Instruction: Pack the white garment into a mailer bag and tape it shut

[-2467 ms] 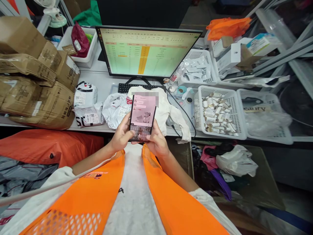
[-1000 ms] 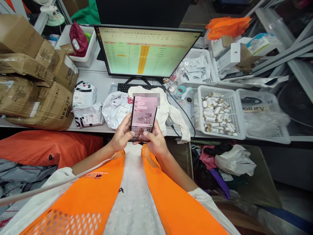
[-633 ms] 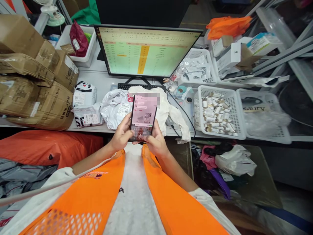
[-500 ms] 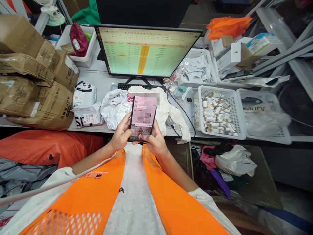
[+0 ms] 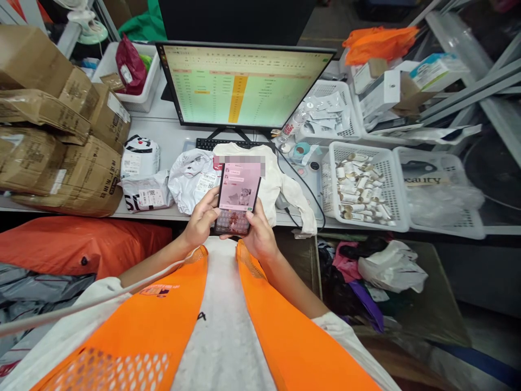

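A smartphone (image 5: 239, 187) is held upright between both hands, its screen showing a pink chat page with a keyboard below. My left hand (image 5: 200, 221) grips the phone's left edge, thumb at the keyboard's side. Around the right edge closes my right hand (image 5: 260, 231), its thumb by the upper right of the keyboard. Behind the phone, a white long-sleeved garment (image 5: 280, 187) lies spread on the desk. A white plastic mailer bag (image 5: 189, 182) with a label lies just left of it.
Beyond the garment stands a monitor (image 5: 244, 87) with a keyboard (image 5: 205, 143) under it. Cardboard boxes (image 5: 81, 174) are piled at left, near wrapped parcels (image 5: 140, 157). A white basket (image 5: 364, 187) of small rolls sits at right. Below the desk edge is a bin (image 5: 435, 288) with bags.
My right thumb has moved up and right, from the lower part of the phone's keyboard to its right edge. Both hands still hold the phone in nearly the same place.
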`<state>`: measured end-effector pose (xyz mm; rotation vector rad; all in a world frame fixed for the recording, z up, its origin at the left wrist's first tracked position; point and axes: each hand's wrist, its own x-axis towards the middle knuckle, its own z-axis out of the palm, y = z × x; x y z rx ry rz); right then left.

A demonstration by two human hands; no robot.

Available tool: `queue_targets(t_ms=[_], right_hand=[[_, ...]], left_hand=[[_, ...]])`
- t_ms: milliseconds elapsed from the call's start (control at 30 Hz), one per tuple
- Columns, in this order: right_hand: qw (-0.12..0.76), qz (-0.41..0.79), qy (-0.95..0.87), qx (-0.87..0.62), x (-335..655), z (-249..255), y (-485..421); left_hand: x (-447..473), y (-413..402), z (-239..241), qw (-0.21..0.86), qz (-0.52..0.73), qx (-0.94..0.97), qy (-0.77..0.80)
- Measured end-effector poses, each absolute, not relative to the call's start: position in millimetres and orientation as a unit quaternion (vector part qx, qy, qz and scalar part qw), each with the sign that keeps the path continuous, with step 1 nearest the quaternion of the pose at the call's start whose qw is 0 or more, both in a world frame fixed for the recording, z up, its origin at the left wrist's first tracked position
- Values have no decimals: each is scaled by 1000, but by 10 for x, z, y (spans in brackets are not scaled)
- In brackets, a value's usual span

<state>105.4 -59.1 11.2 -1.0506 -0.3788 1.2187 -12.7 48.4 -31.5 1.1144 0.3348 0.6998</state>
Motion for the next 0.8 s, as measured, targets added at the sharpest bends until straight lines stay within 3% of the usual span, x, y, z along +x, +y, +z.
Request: queue_targets(t_ms=[233,400,533,667,800], right_hand=[[681,534,-148,-479,1074,76,-590],[685,533,-145,-475,1103,63,-586],[679,539,-156,-473,1125,76,-580],[673,553,-154,-467,1150,50,-586],[668,586,-141,-436,1210,-85,-552]], left_hand=[[-169,754,-329,788,289,530,123],[-119,1154,-675,742,283,580,182],[-27,1468,-1185,591,240,709,301],[-35,1579,-1760,382,84,831,395],[-88,1472,-2187,316,-22,862,394]])
